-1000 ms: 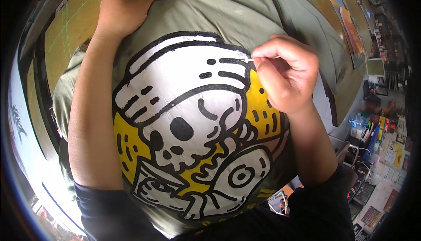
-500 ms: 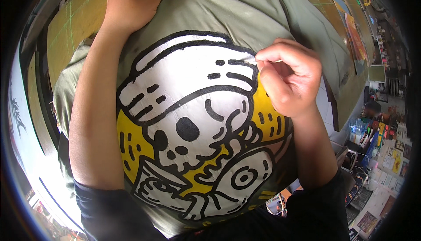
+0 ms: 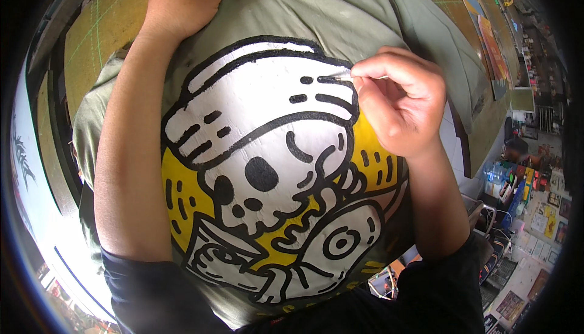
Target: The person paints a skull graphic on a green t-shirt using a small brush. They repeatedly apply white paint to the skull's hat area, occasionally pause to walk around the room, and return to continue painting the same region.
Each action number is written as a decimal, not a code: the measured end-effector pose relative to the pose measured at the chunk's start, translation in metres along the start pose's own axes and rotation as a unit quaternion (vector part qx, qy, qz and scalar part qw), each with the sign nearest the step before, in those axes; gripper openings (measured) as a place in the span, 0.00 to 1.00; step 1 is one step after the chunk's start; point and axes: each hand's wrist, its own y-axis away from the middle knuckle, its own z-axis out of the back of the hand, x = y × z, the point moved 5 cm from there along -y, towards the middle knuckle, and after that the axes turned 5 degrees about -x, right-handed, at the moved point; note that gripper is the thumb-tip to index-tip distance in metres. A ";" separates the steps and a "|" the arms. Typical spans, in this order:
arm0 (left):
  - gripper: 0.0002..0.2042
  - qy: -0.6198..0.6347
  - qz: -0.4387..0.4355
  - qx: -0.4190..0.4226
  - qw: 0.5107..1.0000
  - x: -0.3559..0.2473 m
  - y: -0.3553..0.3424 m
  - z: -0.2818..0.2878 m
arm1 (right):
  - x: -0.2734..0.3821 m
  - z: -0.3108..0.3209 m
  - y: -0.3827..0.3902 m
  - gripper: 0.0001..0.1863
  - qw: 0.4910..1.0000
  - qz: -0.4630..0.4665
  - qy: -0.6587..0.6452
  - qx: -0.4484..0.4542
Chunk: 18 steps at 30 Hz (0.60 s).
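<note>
An olive-green cloth garment (image 3: 274, 12) lies spread in front of me, bearing a large picture of a white skull (image 3: 277, 151) in a white hat, with black outlines and yellow patches. In my right hand (image 3: 401, 100) is a thin paintbrush (image 3: 342, 79), pinched between thumb and fingers. Its fine tip meets a short black line at the right side of the hat. My left hand (image 3: 182, 3) rests on the cloth at the upper left with its thumb stretched out. The tips of its other fingers are partly beyond the top edge.
Beneath the cloth is a greenish-brown table (image 3: 85, 54) with green grid lines. Colourful printed sheets (image 3: 490, 45) lie at its right edge. Further right and lower, a clear bottle (image 3: 494, 176) stands among cluttered small items. A white panel (image 3: 52, 224) is at the left.
The upper part of the picture has shifted slightly upward. My right hand, with the paintbrush, has moved a little up and left along the black line. My left hand has hardly moved.
</note>
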 end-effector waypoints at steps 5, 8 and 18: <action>0.09 -0.025 -0.057 -0.038 0.997 0.001 0.004 -0.005 | 0.002 -0.001 0.001 0.04 1.000 -0.021 -0.001 0.019; 0.08 0.012 0.001 0.006 1.000 0.014 -0.006 -0.007 | 0.003 -0.001 0.003 0.08 0.998 -0.031 -0.001 0.057; 0.08 0.013 -0.014 0.014 1.000 0.007 -0.003 -0.004 | 0.002 0.002 0.000 0.03 1.000 -0.009 0.000 0.001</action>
